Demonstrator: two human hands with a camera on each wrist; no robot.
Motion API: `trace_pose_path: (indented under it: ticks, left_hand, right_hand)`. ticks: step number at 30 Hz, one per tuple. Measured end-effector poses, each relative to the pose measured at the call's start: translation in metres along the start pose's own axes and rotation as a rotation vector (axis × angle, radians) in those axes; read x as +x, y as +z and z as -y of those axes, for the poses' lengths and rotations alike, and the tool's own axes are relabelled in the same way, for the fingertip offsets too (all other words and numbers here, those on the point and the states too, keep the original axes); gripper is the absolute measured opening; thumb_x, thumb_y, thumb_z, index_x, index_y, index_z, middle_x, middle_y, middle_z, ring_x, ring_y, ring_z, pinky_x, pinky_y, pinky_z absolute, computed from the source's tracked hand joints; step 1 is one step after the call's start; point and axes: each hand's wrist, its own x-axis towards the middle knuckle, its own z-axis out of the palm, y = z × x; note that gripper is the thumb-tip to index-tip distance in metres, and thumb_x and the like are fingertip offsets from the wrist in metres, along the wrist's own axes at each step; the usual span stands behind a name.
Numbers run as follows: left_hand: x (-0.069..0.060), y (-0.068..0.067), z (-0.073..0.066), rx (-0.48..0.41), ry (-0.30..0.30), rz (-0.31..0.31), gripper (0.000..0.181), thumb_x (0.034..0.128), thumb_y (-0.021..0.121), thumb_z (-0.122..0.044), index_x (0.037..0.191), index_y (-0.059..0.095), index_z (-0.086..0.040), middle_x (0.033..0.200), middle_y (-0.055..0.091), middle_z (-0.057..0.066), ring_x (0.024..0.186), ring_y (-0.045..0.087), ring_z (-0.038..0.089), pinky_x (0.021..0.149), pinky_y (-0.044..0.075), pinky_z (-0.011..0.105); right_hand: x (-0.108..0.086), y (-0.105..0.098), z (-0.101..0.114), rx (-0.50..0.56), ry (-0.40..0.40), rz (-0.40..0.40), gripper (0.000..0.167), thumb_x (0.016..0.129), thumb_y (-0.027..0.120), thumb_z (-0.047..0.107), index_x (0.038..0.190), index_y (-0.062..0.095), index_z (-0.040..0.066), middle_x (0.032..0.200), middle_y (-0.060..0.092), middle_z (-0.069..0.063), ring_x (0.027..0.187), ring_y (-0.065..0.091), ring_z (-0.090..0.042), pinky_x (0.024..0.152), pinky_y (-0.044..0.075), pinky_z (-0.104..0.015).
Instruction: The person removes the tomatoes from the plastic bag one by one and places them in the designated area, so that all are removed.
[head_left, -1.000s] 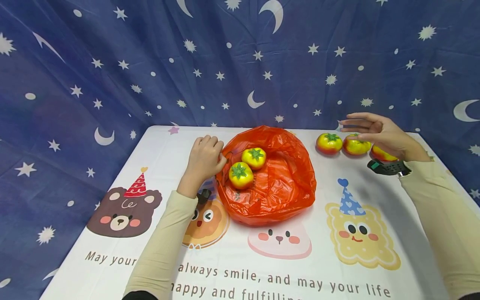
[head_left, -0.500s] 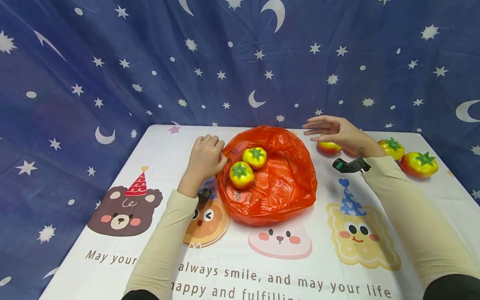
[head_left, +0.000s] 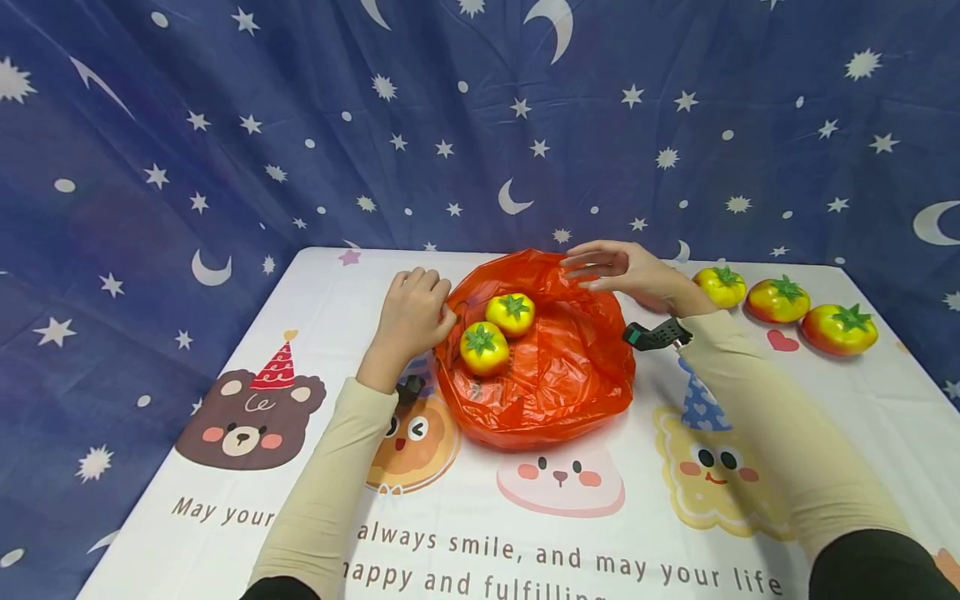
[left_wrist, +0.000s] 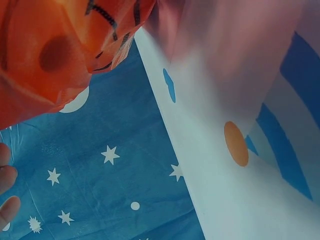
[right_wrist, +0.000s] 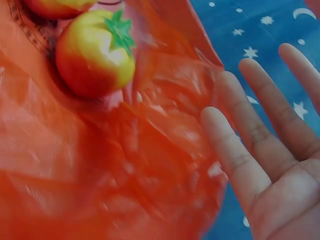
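A red plastic bag (head_left: 555,367) lies spread wide on the table, its mouth facing up. Inside, towards the left, sit two yellow-red toy tomatoes with green star-shaped tops, the rear one (head_left: 511,315) beside the front one (head_left: 484,349). My left hand (head_left: 411,310), fingers curled, grips the bag's left rim. Over the bag's back right rim hovers my right hand (head_left: 626,271). In the right wrist view its fingers (right_wrist: 237,155) are extended and apart, holding nothing, with a tomato (right_wrist: 95,55) in the bag to their left.
Three more tomatoes stand in a row at the back right: one (head_left: 720,287), a middle one (head_left: 777,300) and an outer one (head_left: 840,329). The right hand may hide another. A white printed cloth (head_left: 225,533) covers the table; a blue starry curtain (head_left: 420,108) hangs behind.
My right hand has moved left, from above the row of tomatoes to the bag's rim, uncovering tomatoes on the right. My left hand and the bag stay where they were.
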Motion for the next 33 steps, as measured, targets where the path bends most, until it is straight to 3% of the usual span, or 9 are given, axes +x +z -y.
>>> trace_pose_path:
  ticks: [12, 21, 33]
  left_hand:
    - [0.0, 0.001, 0.0, -0.001, -0.006, 0.01, 0.008, 0.0723, 0.053, -0.012, 0.073, 0.056, -0.004, 0.07, 0.053, 0.009, 0.073, 0.052, 0.028, 0.073, 0.042, 0.041]
    - [-0.001, 0.001, 0.001, 0.0, -0.012, 0.004, 0.009, 0.0726, 0.053, -0.013, 0.073, 0.056, -0.005, 0.069, 0.053, 0.009, 0.073, 0.052, 0.028, 0.075, 0.043, 0.041]
    - [-0.001, 0.002, 0.001, 0.005, -0.004, 0.001, 0.009, 0.0725, 0.053, -0.012, 0.073, 0.057, -0.004, 0.069, 0.053, 0.009, 0.072, 0.052, 0.028, 0.072, 0.043, 0.041]
  right_hand:
    - [0.018, 0.023, -0.005, 0.028, 0.036, 0.003, 0.056, 0.085, 0.063, 0.005, 0.136, 0.042, 0.0, 0.135, 0.053, -0.012, 0.127, 0.049, -0.031, 0.094, 0.049, -0.034]
    - [0.025, 0.035, -0.01, 0.044, 0.054, -0.058, 0.051, 0.083, 0.066, 0.005, 0.131, 0.05, 0.005, 0.134, 0.055, -0.015, 0.127, 0.048, -0.034, 0.092, 0.049, -0.025]
    - [0.029, 0.048, -0.021, 0.051, 0.029, -0.113, 0.05, 0.081, 0.067, 0.003, 0.129, 0.052, 0.001, 0.131, 0.056, -0.018, 0.124, 0.052, -0.033, 0.096, 0.047, -0.025]
